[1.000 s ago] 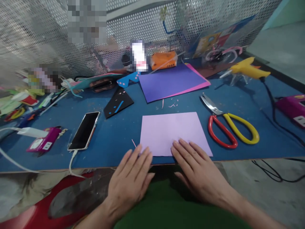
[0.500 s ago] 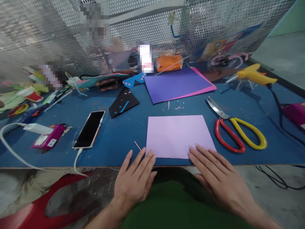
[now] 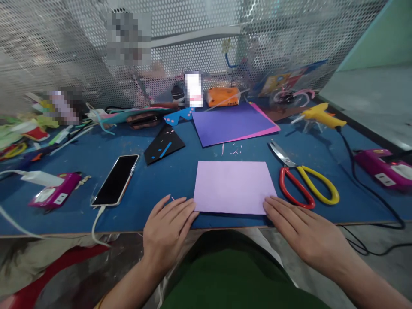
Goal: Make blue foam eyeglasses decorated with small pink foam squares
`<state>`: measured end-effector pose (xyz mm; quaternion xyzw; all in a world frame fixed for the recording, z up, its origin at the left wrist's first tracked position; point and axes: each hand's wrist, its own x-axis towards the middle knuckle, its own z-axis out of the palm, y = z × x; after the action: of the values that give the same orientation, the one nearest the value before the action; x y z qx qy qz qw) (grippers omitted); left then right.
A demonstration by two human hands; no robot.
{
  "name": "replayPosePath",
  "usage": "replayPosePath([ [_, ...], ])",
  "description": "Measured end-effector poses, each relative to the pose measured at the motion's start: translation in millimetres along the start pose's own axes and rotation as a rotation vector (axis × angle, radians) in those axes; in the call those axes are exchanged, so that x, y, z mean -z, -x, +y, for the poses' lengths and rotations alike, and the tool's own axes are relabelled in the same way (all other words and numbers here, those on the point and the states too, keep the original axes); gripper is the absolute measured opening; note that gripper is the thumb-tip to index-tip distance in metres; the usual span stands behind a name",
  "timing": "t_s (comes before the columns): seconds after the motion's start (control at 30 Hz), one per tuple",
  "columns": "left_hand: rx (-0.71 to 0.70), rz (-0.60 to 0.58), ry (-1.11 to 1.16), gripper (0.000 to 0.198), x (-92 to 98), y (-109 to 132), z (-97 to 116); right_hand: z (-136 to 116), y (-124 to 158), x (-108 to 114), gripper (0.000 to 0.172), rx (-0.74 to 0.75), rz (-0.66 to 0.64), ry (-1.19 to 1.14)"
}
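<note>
A pale purple sheet of paper (image 3: pixel 233 187) lies flat near the front edge of the blue table. At its lower left corner, my left hand (image 3: pixel 169 227) rests with fingers stretched out and the fingertips touching the paper. My right hand (image 3: pixel 304 229) lies flat at the lower right corner, its fingertips on the sheet. Just beyond the right hand are scissors (image 3: pixel 291 164) with one red and one yellow handle, blades slightly apart. Behind the sheet, thin pink paper scraps (image 3: pixel 236 150) are scattered.
Purple and pink sheets (image 3: pixel 233 124) lie behind. Left of them are a black paper piece (image 3: pixel 165 145) and a blue cutout (image 3: pixel 178 116). A charging phone (image 3: pixel 116 180) is at left, a yellow glue gun (image 3: pixel 325 116) at right. Its cord runs near a magenta power strip (image 3: pixel 383 169).
My hands have slid outward from the front edge of the pale purple sheet to its two lower corners. The camera view has shifted slightly; the other things stay in place.
</note>
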<state>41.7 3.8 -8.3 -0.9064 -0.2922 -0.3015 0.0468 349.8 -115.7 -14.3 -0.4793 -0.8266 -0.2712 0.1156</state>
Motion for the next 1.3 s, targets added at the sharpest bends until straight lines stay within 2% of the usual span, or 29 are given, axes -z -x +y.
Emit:
replayPosePath([
  [0.07, 0.188, 0.073, 0.103, 0.034, 1.6, -4.8, -0.7, 3.8, -5.5, 2.0, 0.03, -0.057, 0.1, 0.002],
  [0.13, 0.487, 0.169, 0.312, 0.05, 2.4, -16.7, -1.8, 10.0, -15.9, 6.8, 0.028, -0.182, 0.224, -0.006],
  [0.2, 0.756, 0.237, 0.634, 0.064, 2.1, -35.8, -4.0, 16.9, -30.4, 13.9, 0.021, -0.356, 0.33, -0.053],
  [0.3, 0.969, 0.24, 1.134, 0.073, -0.4, -72.1, -6.8, 24.1, -54.1, 23.8, 0.012, -0.649, 0.391, -0.236],
  [0.37, 0.985, 0.183, 1.274, 0.066, -3.3, -95.4, -6.1, 25.6, -66.2, 25.7, 0.016, -0.822, 0.392, -0.411],
  [0.47, 0.976, 0.121, 1.379, 0.05, -10.4, -120.7, -2.3, 25.0, -74.0, 18.2, 0.025, -1.002, 0.325, -0.705],
  [0.63, 1.039, 0.111, 1.436, 0.033, -27.3, -133.0, -1.0, 22.7, -69.4, -4.0, 0.036, -1.194, 0.22, -1.115],
  [0.73, 1.065, 0.079, 1.448, 0.029, -33.6, -129.9, -2.8, 22.1, -68.5, -10.1, 0.037, -1.207, 0.159, -1.225],
  [0.87, 1.082, 0.055, 1.461, 0.029, -33.4, -125.7, -4.3, 21.2, -69.7, -15.4, 0.039, -1.185, 0.153, -1.095],
  [1.07, 1.131, 0.075, 1.49, 0.037, -29.7, -125.8, -6.2, 15.0, -68.9, -26.2, 0.035, -1.167, 0.11, -1.125],
  [1.3, 1.196, 0.134, 1.531, 0.035, -30.9, -127.5, -7.1, 13.5, -77.8, -16.4, 0.032, -1.134, 0.163, -1.301],
])
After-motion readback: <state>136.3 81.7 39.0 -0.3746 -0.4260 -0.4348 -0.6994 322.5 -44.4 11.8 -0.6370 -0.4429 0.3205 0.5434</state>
